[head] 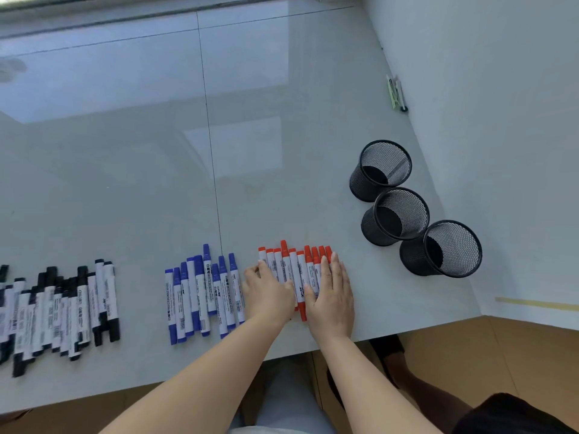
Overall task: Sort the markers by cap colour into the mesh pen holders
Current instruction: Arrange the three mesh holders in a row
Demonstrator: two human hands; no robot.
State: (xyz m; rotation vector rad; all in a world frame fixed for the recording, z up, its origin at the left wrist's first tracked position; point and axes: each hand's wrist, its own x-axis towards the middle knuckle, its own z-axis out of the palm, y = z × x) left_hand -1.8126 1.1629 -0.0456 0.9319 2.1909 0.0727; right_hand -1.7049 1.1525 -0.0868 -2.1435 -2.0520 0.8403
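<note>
Together, left hand [268,291] and right hand [331,292] press flat, fingers straight and close, on red-capped white markers [293,270] left of three black mesh holders [416,211].

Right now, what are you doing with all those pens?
A person is sorting markers by cap colour. Three groups lie along the near edge of the table: black markers on the left, blue markers in the middle, red markers on the right. The left hand and right hand rest flat on the red group, one at each side. The three mesh holders stand empty to the right.
</note>
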